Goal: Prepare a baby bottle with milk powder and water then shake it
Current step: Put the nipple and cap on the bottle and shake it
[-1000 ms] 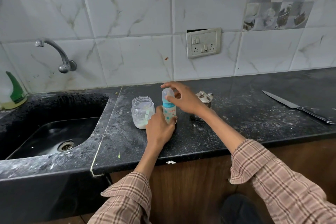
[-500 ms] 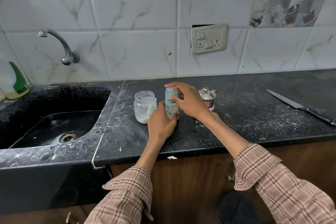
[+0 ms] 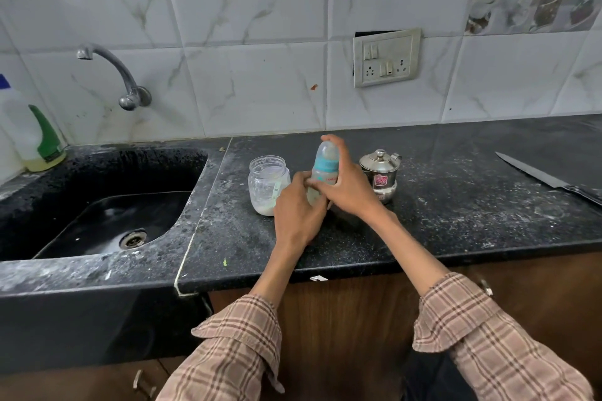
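A clear baby bottle (image 3: 325,163) with a blue collar and a clear cap stands upright on the black counter (image 3: 439,221). My left hand (image 3: 298,208) wraps its lower body from the left. My right hand (image 3: 347,185) curls round the bottle's upper part from the right, with a finger over the cap. Just left of the bottle stands an open clear jar (image 3: 267,184) with white milk powder at its bottom and a small scoop inside. A small steel lidded pot (image 3: 379,174) sits right behind my right hand.
A black sink (image 3: 107,221) lies to the left, with a wall tap (image 3: 120,75) above it and a green-capped bottle (image 3: 42,143) at its far corner. A long knife (image 3: 547,177) lies on the counter at the right. White powder dusts the counter.
My right hand has slid down from the cap to wrap the bottle's upper body. My left hand keeps its hold on the lower part. The camera has tilted down slightly.
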